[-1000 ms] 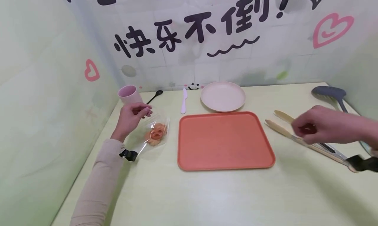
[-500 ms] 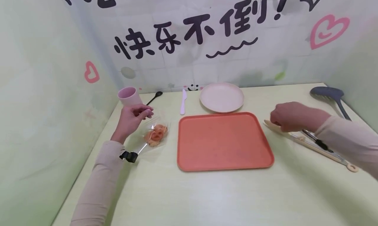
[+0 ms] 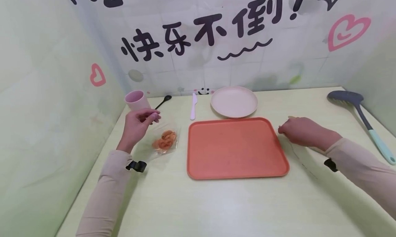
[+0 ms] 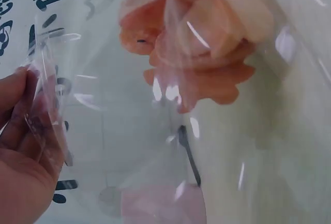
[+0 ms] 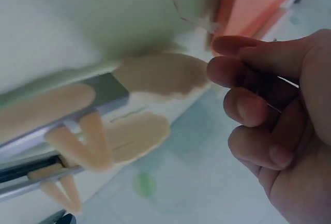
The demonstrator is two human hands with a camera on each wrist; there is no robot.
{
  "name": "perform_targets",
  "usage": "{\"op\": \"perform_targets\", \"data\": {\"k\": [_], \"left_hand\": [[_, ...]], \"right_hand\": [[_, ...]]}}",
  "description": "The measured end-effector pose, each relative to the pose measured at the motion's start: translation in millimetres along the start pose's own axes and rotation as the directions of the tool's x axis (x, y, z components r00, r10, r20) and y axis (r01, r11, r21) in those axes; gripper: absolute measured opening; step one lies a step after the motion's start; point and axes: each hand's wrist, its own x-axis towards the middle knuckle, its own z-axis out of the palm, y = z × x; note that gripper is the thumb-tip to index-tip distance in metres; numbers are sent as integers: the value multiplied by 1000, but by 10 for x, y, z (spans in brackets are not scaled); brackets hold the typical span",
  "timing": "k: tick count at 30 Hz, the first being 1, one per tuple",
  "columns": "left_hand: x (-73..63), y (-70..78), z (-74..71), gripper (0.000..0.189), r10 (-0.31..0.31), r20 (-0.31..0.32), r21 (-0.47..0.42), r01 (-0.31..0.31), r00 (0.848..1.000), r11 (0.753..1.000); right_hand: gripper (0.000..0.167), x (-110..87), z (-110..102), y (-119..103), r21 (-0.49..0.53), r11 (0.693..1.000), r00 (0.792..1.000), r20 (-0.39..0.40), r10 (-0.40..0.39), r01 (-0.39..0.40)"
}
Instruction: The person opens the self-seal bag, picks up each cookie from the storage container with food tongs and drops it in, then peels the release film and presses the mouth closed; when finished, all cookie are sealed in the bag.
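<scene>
In the left wrist view my left hand (image 4: 31, 131) pinches the edge of a clear plastic bag (image 4: 129, 105). Inside the bag are orange pieces with scalloped edges (image 3: 165, 140). My right hand (image 3: 301, 131) is beside the right edge of the orange tray (image 3: 236, 149), fingers curled, thumb and fingertip together. A thin strip (image 5: 176, 9) with a fine reddish line runs to those fingertips. Tongs with wood-coloured tips (image 5: 160, 74) lie right beside that hand; in the head view the hand and forearm mostly hide them.
Behind the tray stands a pink plate (image 3: 234, 101), with a lilac knife (image 3: 193, 107) to its left. A pink cup (image 3: 137, 99) and a black spoon (image 3: 164, 101) stand at the back left. A slotted turner (image 3: 365, 115) lies along the right wall.
My right hand has come left over the tongs to the tray's edge, and the thin strip now shows below it. The left hand stays in place holding the bag.
</scene>
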Motion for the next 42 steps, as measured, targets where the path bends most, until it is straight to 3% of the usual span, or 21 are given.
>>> {"op": "perform_targets", "data": {"k": [4, 7, 10, 12, 16, 21, 25, 27, 29, 31, 34, 36, 38, 42], "left_hand": [[-19, 124, 51, 21, 41, -36, -51, -42, 999, 998], [-41, 231, 106, 19, 78, -64, -63, -82, 995, 995], [-60, 329, 155, 15, 140, -113, -40, -145, 984, 989], [-58, 397, 178, 13, 192, -152, -26, -198, 970, 980], [-16, 543, 227, 13, 280, -199, -17, -289, 939, 957], [27, 742, 385, 12, 331, -205, -78, -353, 921, 932], [3, 872, 535, 11, 330, -208, -142, -362, 921, 921], [-9, 927, 583, 12, 344, -210, -154, -379, 915, 913], [-12, 982, 623, 11, 368, -213, -160, -404, 905, 901], [-9, 1045, 657, 11, 407, -215, -151, -442, 888, 884], [4, 1124, 706, 11, 454, -215, -139, -487, 865, 862], [13, 1162, 735, 11, 482, -213, -123, -513, 850, 850], [19, 1186, 757, 11, 504, -210, -113, -533, 838, 838], [24, 1211, 778, 10, 526, -208, -121, -555, 825, 823]], "right_hand": [[19, -30, -156, -19, 125, 991, 995, -88, 53, -42], [6, 19, -268, -130, 214, 977, 979, -196, 57, -14], [26, 193, -321, -347, 290, 954, 939, -341, 30, 75], [37, 366, -348, -542, 353, 926, 925, -381, 10, 136], [25, 776, -390, -965, 539, 820, 947, -322, -11, 193], [9, 1171, -381, -1339, 760, 637, 964, -247, 99, 130], [15, 1257, -322, -1470, 869, 480, 965, -215, 151, 119], [20, 1241, -293, -1512, 885, 440, 956, -243, 162, 151], [22, 1223, -282, -1559, 892, 412, 934, -291, 207, 187], [27, 1213, -292, -1602, 888, 407, 894, -347, 283, 216], [39, 1209, -311, -1653, 886, 389, 815, -411, 407, 252], [44, 1199, -323, -1678, 879, 399, 762, -441, 473, 261], [41, 1193, -314, -1686, 852, 442, 715, -493, 496, 281], [18, 1193, -296, -1672, 736, 596, 624, -638, 452, 320]]}}
